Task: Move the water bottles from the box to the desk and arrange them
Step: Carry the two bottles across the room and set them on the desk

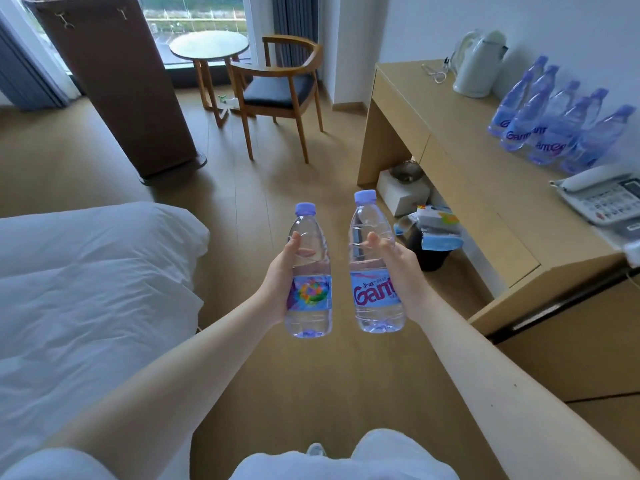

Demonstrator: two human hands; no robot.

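L hand [277, 280] grips left btl [310, 293] | R hand [405, 271] grips right btl [372, 296] | both upright, apart

1. One head-worn view looks forward and down along both outstretched forearms to the wooden floor [277, 161].
2. It sits nearest the left hand [280, 282] and right hand [403, 271], at centre frame.
3. Its wide angle takes in the bed [86, 271] at left, the desk [467, 150] at right, and the window [194, 15] far ahead.

Room is being lit evenly by soft daylight from the window [194, 15]; shadows are being kept faint. Edges are being bent by wide-angle distortion. Bottles [554, 123] on the desk [460, 140] are being rendered soft, slightly blurred.
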